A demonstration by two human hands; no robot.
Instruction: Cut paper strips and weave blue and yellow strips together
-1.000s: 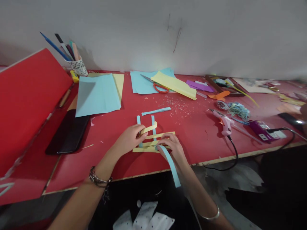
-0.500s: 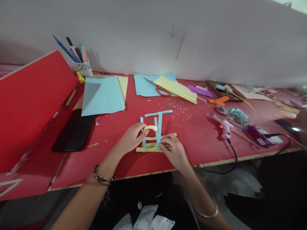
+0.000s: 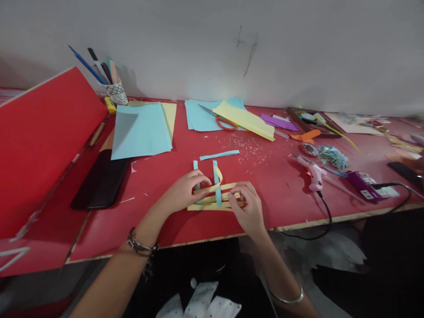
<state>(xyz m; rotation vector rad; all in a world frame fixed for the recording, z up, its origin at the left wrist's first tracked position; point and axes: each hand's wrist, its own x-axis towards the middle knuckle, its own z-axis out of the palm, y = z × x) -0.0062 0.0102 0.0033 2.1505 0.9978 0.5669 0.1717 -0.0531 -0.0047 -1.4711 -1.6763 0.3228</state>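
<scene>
Light blue and yellow paper strips lie crossed on the red table before me. My left hand (image 3: 185,191) has thumb and fingers around a yellow paper strip (image 3: 219,176), whose free end curls up over the right upright blue strip (image 3: 217,194). Another upright blue strip (image 3: 195,165) is partly covered by my left fingers. My right hand (image 3: 247,205) is closed in a pinch at the right ends of the yellow strips; its fingertips hide whatever is between them. The bottom yellow strip (image 3: 207,207) runs crosswise nearest me. Behind them lies a loose blue strip (image 3: 219,155).
Blue sheets (image 3: 142,132) and a black phone (image 3: 101,181) lie at left, near a pen cup (image 3: 115,92). Red-handled scissors (image 3: 226,123) rest among papers at the back. A corded pink glue gun (image 3: 313,174) and purple box (image 3: 362,185) lie right.
My right hand has let go of a long blue strip and shifted slightly right. The yellow strip, looped in my left hand before, now lies lower with its end curling up.
</scene>
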